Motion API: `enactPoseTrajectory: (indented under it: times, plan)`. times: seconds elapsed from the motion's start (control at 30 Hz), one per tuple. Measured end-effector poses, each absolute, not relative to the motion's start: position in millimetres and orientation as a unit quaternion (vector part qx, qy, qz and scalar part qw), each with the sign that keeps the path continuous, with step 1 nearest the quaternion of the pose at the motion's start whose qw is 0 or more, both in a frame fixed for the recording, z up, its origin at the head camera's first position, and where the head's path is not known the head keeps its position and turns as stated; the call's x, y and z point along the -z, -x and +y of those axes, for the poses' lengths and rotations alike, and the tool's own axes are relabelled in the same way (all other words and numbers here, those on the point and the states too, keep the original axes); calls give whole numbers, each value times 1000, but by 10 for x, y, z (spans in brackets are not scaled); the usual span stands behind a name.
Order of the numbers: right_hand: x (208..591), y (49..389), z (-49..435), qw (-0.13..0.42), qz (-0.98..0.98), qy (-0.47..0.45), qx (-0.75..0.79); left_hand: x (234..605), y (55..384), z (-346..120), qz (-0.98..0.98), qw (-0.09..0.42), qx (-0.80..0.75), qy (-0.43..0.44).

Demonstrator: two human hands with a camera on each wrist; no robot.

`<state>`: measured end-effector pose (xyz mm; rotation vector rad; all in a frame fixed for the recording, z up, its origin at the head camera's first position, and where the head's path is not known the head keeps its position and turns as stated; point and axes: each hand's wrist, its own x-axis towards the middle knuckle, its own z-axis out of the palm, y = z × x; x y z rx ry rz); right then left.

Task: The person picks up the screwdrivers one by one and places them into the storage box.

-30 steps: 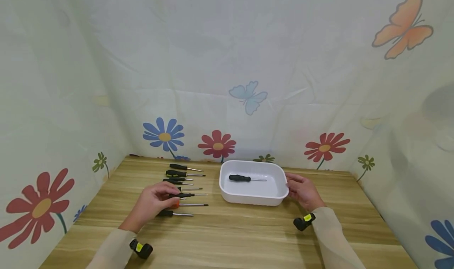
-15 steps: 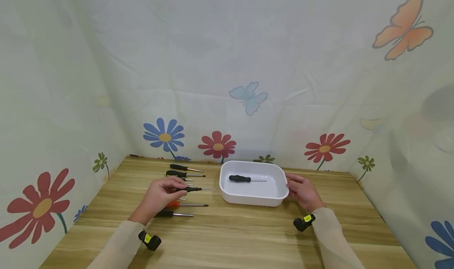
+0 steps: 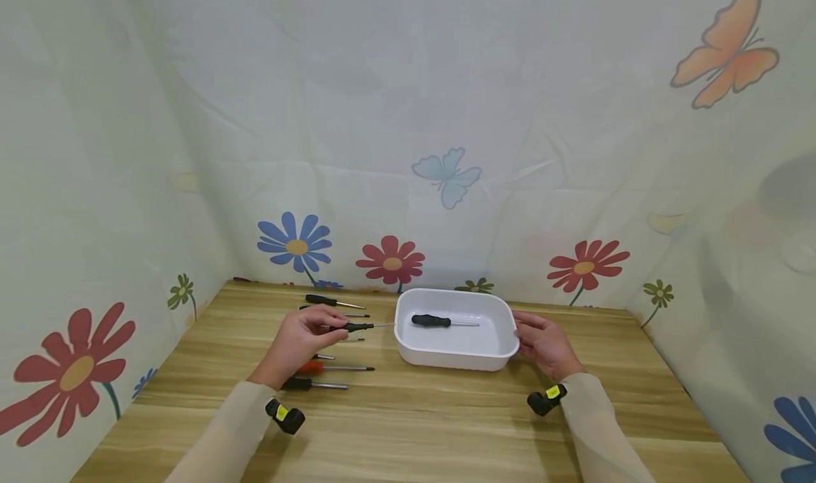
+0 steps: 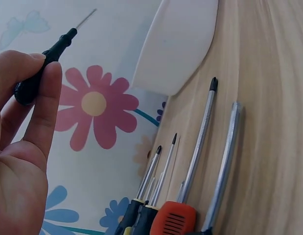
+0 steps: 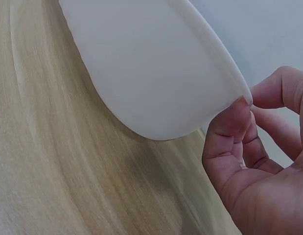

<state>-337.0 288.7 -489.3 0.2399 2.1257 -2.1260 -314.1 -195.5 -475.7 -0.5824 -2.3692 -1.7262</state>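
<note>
Screwdriver (image 3: 360,326), black-handled and slim, is clamped between thumb and fingers of the left hand (image 3: 304,339), held up off the table (image 3: 446,423) with its shaft pointing at the left edge of a white tray (image 3: 455,360). Across from it, the right hand (image 3: 543,343) pinches the tray's right rim. That tray stands near the table's far edge, and a second black screwdriver (image 3: 431,321) lies in it, shaft to the right. Over towards the table's left edge I see more tools laid in a row, partly hidden by the left hand: a black-handled driver (image 3: 321,299) closest to the far edge, an orange-handled driver (image 3: 312,367) nearer the front, and some with black-and-yellow handles (image 4: 144,220). Each wrist wears a black camera; the left one's yellow label (image 3: 281,413) and the right one's yellow sticker (image 3: 552,391) carry marks too small for me to read.
</note>
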Motion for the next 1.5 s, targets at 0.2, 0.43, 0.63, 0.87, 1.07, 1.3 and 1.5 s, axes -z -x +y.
enactPoseTrajectory:
  times: [0.2,0.43,0.63,0.87,1.07,1.3,1.5]
  plan:
    - [4870,3374,2886,62,701,-83,705,4695,3203,-1918,-792,73,579,180]
    - [4881,3384,2892,62,702,-80,705,4704,3300,-1833,-784,78,585,193]
    - [4895,3389,2899,60,704,-77,703,4733,3410,-1751,-780,64,595,185]
    - [4887,3382,2892,60,706,-79,701,4679,3501,-1621,-775,52,598,197]
    - [4877,3375,2893,61,702,-78,705,4666,3592,-1514,-783,42,590,194]
    - [4884,3378,2896,60,698,-74,710,4705,3695,-1394,-772,36,602,202]
    - [4901,3388,2894,60,701,-84,706,4721,3716,-1305,-770,34,605,198]
